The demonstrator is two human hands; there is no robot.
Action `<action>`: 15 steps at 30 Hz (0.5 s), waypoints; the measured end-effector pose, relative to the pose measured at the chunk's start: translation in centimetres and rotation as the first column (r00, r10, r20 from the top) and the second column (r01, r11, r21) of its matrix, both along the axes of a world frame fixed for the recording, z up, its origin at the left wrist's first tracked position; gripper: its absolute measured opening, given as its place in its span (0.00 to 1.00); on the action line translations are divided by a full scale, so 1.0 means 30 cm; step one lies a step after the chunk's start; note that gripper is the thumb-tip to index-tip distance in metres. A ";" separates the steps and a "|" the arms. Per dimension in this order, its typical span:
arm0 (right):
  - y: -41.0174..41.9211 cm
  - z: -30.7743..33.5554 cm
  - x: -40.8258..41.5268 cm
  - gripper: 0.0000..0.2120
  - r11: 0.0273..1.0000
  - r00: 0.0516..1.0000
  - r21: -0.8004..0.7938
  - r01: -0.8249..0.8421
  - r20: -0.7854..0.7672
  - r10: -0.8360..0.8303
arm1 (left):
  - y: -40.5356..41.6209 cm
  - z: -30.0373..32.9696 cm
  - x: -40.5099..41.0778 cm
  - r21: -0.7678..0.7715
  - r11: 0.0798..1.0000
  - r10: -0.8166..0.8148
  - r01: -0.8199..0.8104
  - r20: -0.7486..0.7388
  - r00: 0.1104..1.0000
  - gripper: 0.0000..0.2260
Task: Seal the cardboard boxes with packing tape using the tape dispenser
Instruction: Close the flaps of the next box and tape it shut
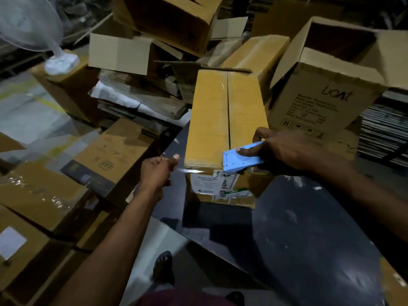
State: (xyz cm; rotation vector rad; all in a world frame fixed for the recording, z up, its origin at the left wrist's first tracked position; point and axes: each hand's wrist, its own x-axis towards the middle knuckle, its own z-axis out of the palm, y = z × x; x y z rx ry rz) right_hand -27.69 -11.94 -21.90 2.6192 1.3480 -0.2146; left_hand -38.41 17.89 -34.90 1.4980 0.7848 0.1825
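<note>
A closed box (227, 120) stands on the dark bench (309, 228), flaps meeting along a middle seam. At its near edge the right hand (284, 151) grips a blue dispenser (240, 157); the left hand (160, 168) pinches the clear tape (183, 170) stretched from it. White labels (220, 184) on the near face are too blurred to read. Behind on the right an open carton (326, 93) reads "boat". Stacked boxes (55, 184) crowd the left, with a fan (33, 29) beyond.

Box (227, 120) on table (309, 228) (dispenser (240, 159) at near-right corner).
</note>
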 end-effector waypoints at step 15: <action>0.127 0.033 -0.006 0.30 0.984 0.997 -0.163 -0.074 -0.027 0.070 | 0.009 -0.073 0.013 -0.145 0.988 -0.058 0.048 -0.068 0.996 0.14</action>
